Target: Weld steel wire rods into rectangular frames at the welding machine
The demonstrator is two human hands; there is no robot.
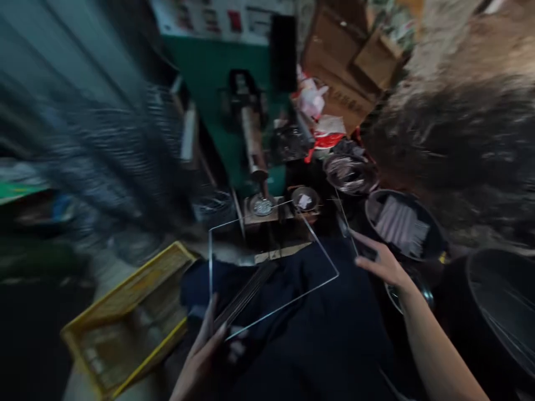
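Observation:
My left hand [204, 338], low in the view, is closed around the lower left of a thin wire bent into an angular frame [286, 304]. A bundle of straight, thin rods [246, 292] slants away from the same hand over dark blue cloth [326, 334]. To the right, my right hand [382, 264] reaches forward, thumb and forefinger apart. A thin, slanting wire [343, 210] runs to its fingertips and appears held there; blur hides the exact grip. Whether this wire joins the bent frame cannot be made out.
Ahead stands a green machine [200, 72] with a round metal part at its foot. A yellow crate [125, 317] lies at left. On the right are a basin [370, 209] holding pale strips and a dark tub [472, 289]. Cardboard [334, 55] leans behind.

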